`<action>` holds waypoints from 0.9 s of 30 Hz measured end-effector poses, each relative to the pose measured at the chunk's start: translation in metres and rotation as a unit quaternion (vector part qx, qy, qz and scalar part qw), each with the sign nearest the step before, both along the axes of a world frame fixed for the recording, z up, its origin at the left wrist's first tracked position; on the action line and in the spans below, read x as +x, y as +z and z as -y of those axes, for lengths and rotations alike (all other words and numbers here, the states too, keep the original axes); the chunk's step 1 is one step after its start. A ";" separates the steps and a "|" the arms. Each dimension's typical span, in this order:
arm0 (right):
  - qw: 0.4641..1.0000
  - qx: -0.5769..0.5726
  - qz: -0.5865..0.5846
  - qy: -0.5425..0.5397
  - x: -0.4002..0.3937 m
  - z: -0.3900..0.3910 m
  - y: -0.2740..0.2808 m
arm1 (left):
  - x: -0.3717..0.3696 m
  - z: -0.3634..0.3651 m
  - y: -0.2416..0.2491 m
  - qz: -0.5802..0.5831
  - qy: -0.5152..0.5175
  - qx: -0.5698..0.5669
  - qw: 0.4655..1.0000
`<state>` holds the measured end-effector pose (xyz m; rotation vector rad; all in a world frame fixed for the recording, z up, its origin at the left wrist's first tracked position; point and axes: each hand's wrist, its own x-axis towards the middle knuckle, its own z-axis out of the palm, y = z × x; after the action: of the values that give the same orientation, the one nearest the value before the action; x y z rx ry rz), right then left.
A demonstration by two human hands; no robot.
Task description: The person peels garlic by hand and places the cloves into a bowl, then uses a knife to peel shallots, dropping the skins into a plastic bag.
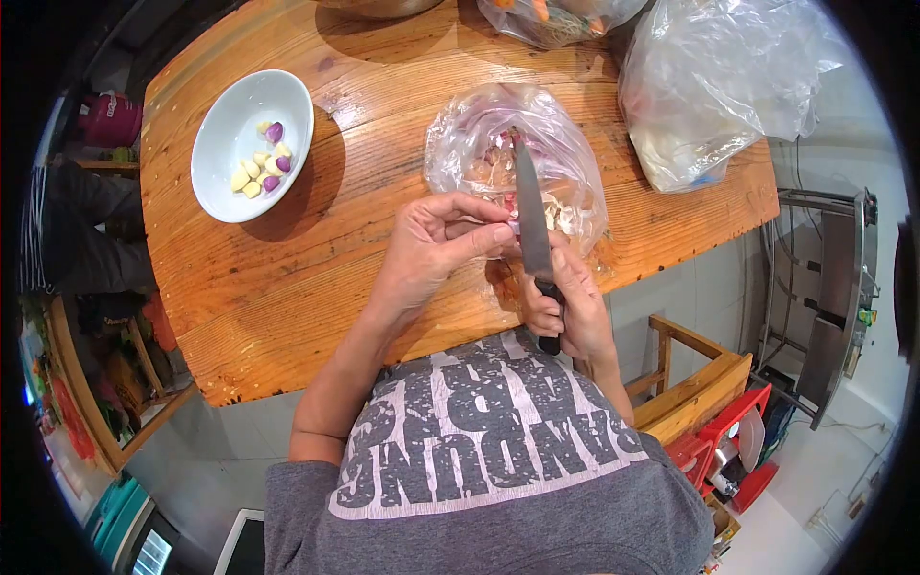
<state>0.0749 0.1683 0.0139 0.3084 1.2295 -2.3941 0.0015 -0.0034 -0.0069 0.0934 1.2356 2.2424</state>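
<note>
My right hand (572,305) is closed round the black handle of a knife (534,206), whose blade points away from me over an open clear plastic bag (450,144). Beside the blade, the fingers of my left hand (443,240) pinch a small pale and purplish piece, partly hidden, perhaps a shallot or garlic clove. Reddish skins and pale peelings (561,216) lie in the bag. To the left stands a white bowl (216,158) holding several peeled garlic cloves (251,169) and purple shallots (274,132).
The wooden table (287,307) carries a large clear plastic bag (709,86) at the right, a bag with orange items (561,19) at the back and part of a brown bowl (379,8). A wooden stool (695,379) stands beyond the right front edge.
</note>
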 end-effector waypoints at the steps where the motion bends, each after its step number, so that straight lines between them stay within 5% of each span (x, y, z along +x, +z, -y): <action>1: 0.999 -0.032 0.016 -0.008 0.000 0.000 -0.001 | 0.000 0.000 0.000 0.022 0.002 0.026 0.999; 12: 0.993 -0.094 0.017 -0.063 0.000 -0.004 0.000 | -0.002 0.001 0.004 0.063 0.032 0.091 0.993; 16: 0.996 0.078 -0.040 -0.025 0.002 -0.015 0.017 | -0.001 0.008 0.030 -0.099 0.112 -0.021 0.989; 19: 0.970 0.212 -0.116 -0.017 -0.004 -0.025 0.036 | -0.006 0.036 0.059 -0.333 0.235 -0.281 0.869; 23: 0.863 0.485 -0.138 -0.024 -0.014 -0.028 0.026 | -0.024 0.084 0.064 -0.329 0.340 -0.551 0.687; 27: 0.766 0.614 -0.190 -0.012 -0.024 -0.022 0.029 | -0.037 0.124 0.041 -0.289 0.303 -0.653 0.631</action>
<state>0.0505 0.1908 0.0427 0.1840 2.8535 -1.2941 -0.0354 -0.1279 0.0337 -0.2241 3.3342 1.0853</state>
